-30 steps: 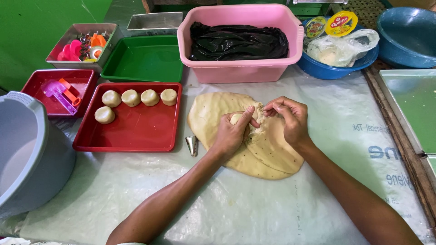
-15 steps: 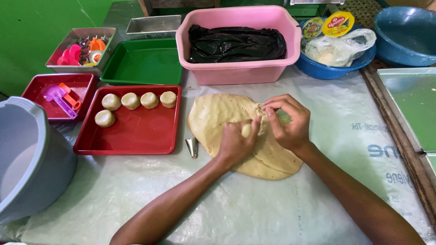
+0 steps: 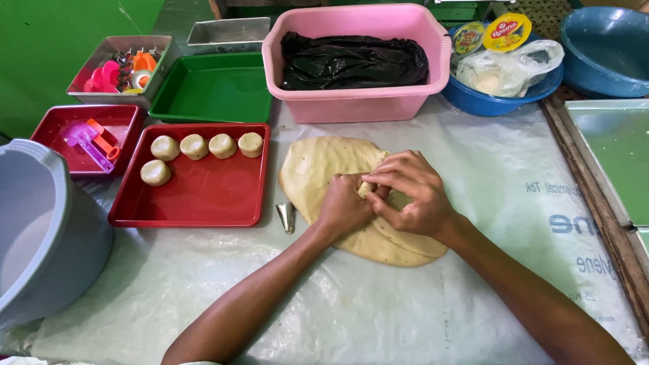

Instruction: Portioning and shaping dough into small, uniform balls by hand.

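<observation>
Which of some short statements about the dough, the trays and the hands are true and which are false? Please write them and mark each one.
1. The red tray holds five dough pieces. True.
2. Both hands are on the flat dough sheet. True: the left hand and right hand meet over it.
3. The pink tub holds water. False: it holds a black plastic bag.
4. The green tray holds dough pieces. False: nothing shows in it.
5. A small metal cone lies between red tray and dough sheet. True.

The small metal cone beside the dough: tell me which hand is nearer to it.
Left. The left hand rests on the dough just right of the metal cone; the right hand lies farther right.
</observation>
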